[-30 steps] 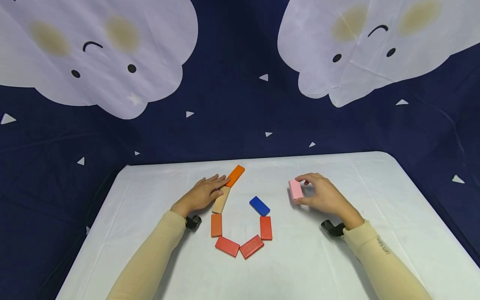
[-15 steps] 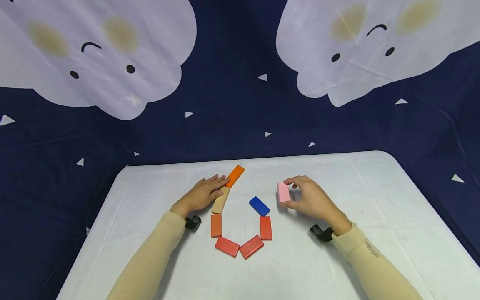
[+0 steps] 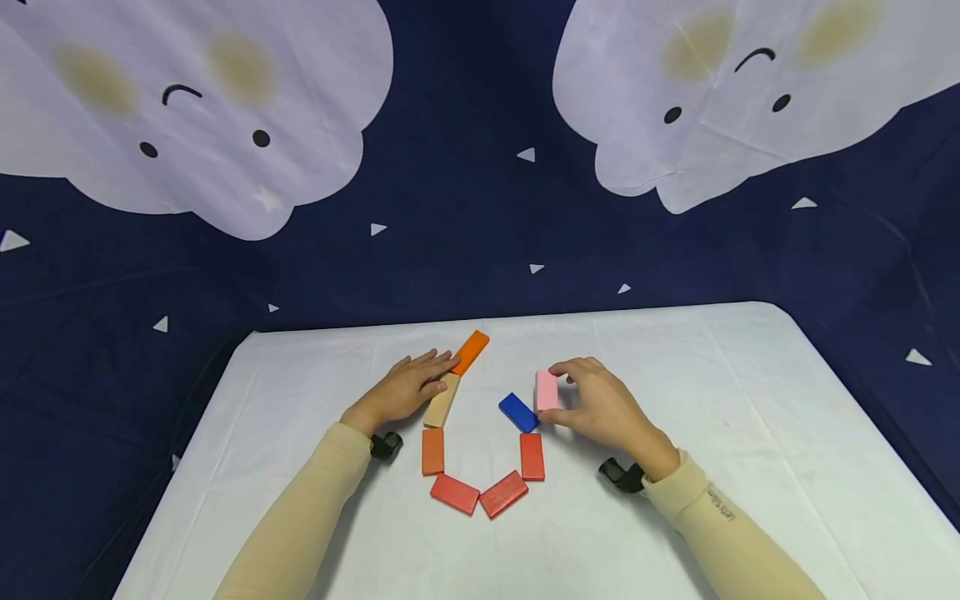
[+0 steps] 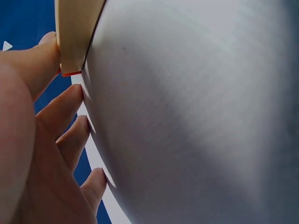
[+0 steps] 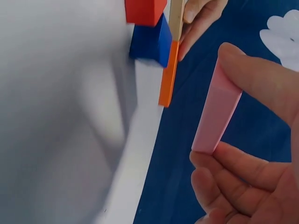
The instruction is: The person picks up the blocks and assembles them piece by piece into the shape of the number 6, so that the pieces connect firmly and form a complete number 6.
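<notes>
Between thumb and fingertips, my right hand [image 3: 600,407] pinches a pink block [image 3: 547,391] by its two ends. The right wrist view shows that pink block [image 5: 217,109] held clear of the tabletop. A blue block [image 3: 518,412] lies slanted just left of it, touching or nearly touching a red block [image 3: 532,457]. My left hand [image 3: 405,389] rests with extended fingers along the natural wood block [image 3: 442,400] and the lower end of the bright orange block [image 3: 471,352]. In the left wrist view, the thumb touches the wood block [image 4: 77,37].
A darker orange block [image 3: 432,451] and two more red blocks, left [image 3: 454,493] and right [image 3: 503,493], continue the curved row, which gapes at the top right. A white cloth covers the table [image 3: 712,375]. Behind its far edge hangs a navy cloth [image 3: 465,250] with printed clouds.
My right hand has carried the pink block leftward and slightly nearer, from well right of the blue block to right beside it. The left hand and the laid blocks stay put.
</notes>
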Demonstrator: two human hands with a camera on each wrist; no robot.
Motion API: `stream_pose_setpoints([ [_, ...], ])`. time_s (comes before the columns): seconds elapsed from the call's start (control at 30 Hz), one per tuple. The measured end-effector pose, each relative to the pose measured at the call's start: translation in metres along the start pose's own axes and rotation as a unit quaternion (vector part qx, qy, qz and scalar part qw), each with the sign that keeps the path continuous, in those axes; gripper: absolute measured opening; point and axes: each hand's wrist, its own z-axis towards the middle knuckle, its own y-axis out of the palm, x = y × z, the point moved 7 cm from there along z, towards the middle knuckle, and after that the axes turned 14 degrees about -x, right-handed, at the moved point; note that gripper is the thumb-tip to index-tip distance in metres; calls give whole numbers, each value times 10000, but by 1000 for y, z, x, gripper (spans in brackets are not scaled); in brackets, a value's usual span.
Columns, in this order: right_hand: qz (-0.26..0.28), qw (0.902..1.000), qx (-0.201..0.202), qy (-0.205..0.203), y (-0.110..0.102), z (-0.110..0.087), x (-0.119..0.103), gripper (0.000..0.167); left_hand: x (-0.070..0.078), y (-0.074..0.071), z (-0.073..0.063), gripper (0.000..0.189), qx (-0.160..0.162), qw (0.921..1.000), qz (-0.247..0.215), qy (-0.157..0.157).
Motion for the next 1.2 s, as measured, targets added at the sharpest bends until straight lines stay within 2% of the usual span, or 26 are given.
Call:
stream_pose_setpoints([
  [0.2,-91,9999,113,-30,3,4,-14,66,-1,1,0,52,-12,10000,-14,-31],
  [0.53,-17,9999,49,97,11,14,-35,67,0,1,-1,52,-35,10000,-42,-47],
  [0.93,-192,9994,-46,274,21,25,-59,68,-3,2,0,52,-11,10000,29,-58],
  [1.2,-355,9990,-115,254,29,35,-73,66,-1,1,1,52,-10,10000,2,-74],
])
